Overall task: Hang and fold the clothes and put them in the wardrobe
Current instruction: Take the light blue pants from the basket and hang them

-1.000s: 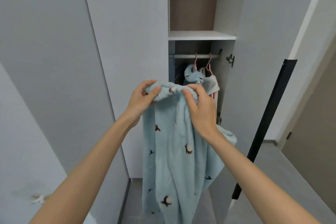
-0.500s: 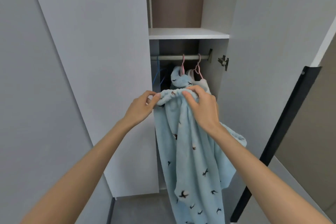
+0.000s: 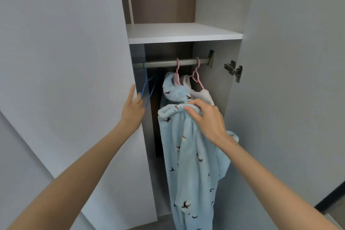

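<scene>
Now the left hand [image 3: 133, 107] is off the waistband and up at ten o'clock, fingers straight and spread, tips right at the blue hanger [image 3: 145, 78] on the rail [image 3: 162, 63]. Whether they touch it, I can't tell. That leaves the right hand [image 3: 205, 119] carrying the trousers [image 3: 186, 155] alone, fingers curled over the bunched waistband, legs hanging to six o'clock before the open wardrobe [image 3: 216, 5]. At twelve o'clock, two tops [image 3: 177, 93] already hang on pink hangers [image 3: 198, 62]. My read: it's fetching a hanger, so hanging comes next.
</scene>
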A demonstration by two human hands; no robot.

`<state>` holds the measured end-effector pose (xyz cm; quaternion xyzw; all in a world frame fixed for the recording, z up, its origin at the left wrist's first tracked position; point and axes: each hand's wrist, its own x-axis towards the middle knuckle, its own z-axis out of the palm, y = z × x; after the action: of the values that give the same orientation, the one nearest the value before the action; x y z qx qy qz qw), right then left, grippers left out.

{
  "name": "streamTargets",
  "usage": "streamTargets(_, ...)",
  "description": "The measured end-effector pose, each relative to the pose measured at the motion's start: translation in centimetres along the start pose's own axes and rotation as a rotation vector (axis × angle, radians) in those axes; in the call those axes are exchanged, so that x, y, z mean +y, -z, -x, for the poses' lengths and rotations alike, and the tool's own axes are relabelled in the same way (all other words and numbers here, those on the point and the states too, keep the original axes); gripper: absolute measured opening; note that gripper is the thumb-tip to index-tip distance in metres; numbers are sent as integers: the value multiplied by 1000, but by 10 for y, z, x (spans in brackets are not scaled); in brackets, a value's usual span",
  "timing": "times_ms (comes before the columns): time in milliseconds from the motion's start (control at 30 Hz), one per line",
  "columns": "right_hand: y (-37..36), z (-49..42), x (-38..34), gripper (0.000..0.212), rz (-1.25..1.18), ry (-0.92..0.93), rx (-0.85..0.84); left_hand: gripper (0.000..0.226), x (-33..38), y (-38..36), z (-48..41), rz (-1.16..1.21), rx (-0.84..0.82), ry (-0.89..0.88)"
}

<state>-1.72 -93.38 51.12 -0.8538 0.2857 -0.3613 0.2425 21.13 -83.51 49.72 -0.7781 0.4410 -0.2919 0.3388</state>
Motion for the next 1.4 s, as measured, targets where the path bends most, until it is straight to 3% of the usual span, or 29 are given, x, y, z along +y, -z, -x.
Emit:
streamTargets(233,-23,-15,8,21,-14,-24,-20,19,5,0,-9,-118,13,-21)
streamTargets(467,-32,0,-2,17,-97,10,-26,12,9,4,19,-28,18,-19)
streamTargets(633,-22,23,-15,17,-118,56,-52,13,14,13,72,-5,135,-2)
streamTargets(833,-8,59,-25,16,-141,115,-87,33,17,15,143,106,248,35)
streamTargets(1100,-9,105,-54,17,-210,232,-173,49,7,23,245,173,158,115)
streamTargets(1267,-18,123,-76,17,-264,264,-214,43,-5,15,296,157,134,205)
streamTargets(1400,-25,135,-91,16,-289,278,-245,36,-9,11,327,278,141,330)
